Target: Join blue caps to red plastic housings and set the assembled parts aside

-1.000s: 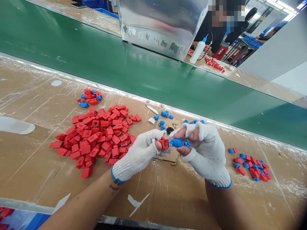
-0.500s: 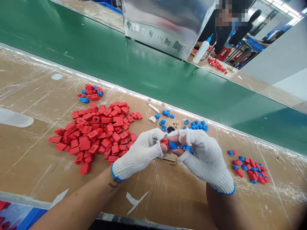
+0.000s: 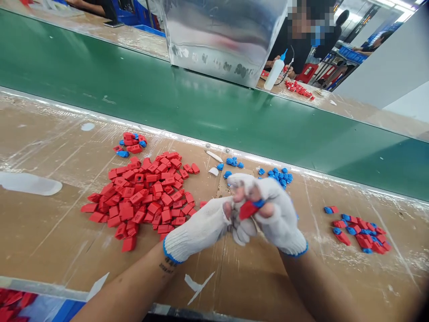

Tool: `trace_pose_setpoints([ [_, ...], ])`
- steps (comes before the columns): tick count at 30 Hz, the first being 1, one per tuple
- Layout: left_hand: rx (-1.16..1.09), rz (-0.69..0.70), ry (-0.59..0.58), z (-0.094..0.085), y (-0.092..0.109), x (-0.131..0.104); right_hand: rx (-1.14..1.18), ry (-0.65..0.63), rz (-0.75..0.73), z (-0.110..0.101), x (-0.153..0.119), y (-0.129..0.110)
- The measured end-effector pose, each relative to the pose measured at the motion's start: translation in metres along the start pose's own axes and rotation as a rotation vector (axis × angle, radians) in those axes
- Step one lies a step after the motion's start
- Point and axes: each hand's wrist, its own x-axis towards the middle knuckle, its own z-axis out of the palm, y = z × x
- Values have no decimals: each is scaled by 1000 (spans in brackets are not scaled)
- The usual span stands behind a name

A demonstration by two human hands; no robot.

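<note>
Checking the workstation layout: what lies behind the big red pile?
Behind the red pile sits a small red-and-blue cluster, then the green belt. Anything beneath the pile is covered.

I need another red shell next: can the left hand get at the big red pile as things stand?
Probably yes. The red pile lies open on the table just beside the left hand, nothing between them. But both hands are closed on the red-and-blue piece, so it must let go first.

- Red plastic cap (image 3: pixel 247 209): small, tilted, pinched between gloved fingertips above the tabletop.
- Blue insert (image 3: pixel 258 203): seated at the cap's upper right end, only its edge visible.
</note>
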Motion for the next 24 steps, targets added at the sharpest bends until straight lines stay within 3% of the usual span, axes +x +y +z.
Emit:
trace_pose_setpoints([
  [2, 163, 2, 100, -17, 15, -4, 190, 188, 40, -16, 1, -13],
  [3, 358, 3, 228, -28, 26, -7, 235, 264, 49, -29, 2, -23],
  [5, 745, 17, 559, -50, 47, -14, 172, 398, 117, -59, 3, -44],
  [7, 983, -43, 690, -66, 65, -20, -10, 453, 77, -87, 4, -57],
  [9, 1202, -98, 590, -71, 74, -22, -186, 584, 55, -106, 3, -57],
  [11, 1424, -123, 324, -67, 74, -20, -371, 724, 3, -118, 3, -46],
  [13, 1593, -139, 56, -59, 66, -15, -591, 771, -53, -126, 2, -31],
  [15, 1711, -142, -89, -54, 56, -12, -826, 747, -61, -136, 1, -17],
  [19, 1861, -89, -148, -60, 38, -14, -1054, 636, 96, -163, -6, 3],
  [21, 1877, -66, -160, -67, 33, -14, -1159, 480, 363, -178, -10, 11],
  [24, 1855, -72, -129, -69, 33, -11, -1196, 326, 549, -201, -21, 17],
])
